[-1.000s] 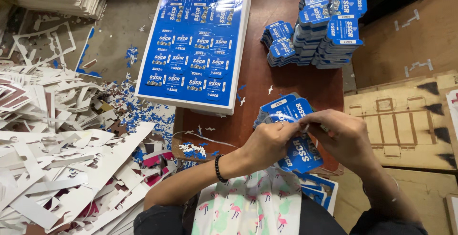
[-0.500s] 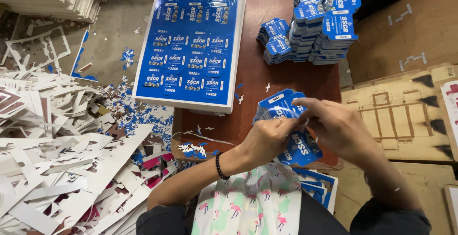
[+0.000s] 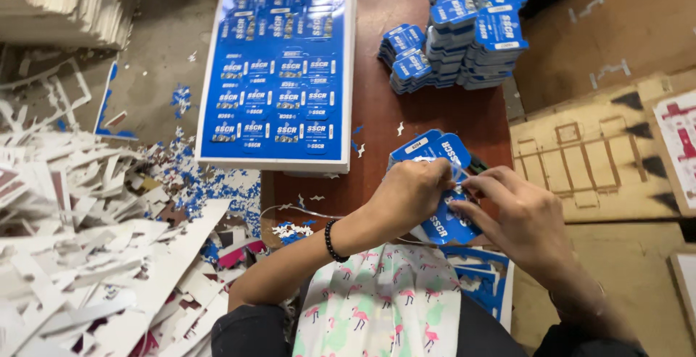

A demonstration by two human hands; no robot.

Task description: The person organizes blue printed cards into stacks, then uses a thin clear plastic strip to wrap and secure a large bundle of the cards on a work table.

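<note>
Small stack of blue die-cut cards (image 3: 435, 183) sits centre-right of frame, just above the lap, over the near edge of the brown surface (image 3: 377, 110); left hand (image 3: 415, 192) is curled closed over its top, right hand (image 3: 518, 216) pinches the right edge with fingertips, both gripping the same stack. To do it well, probably keep the stack squared and clamped by the left while the right works the edge, with light pulls so the cards don't tear. Outward: printed blue sheet (image 3: 279, 67) upper centre, finished card piles (image 3: 464, 27) upper right, white offcut scrap (image 3: 94, 234) left on the floor.
</note>
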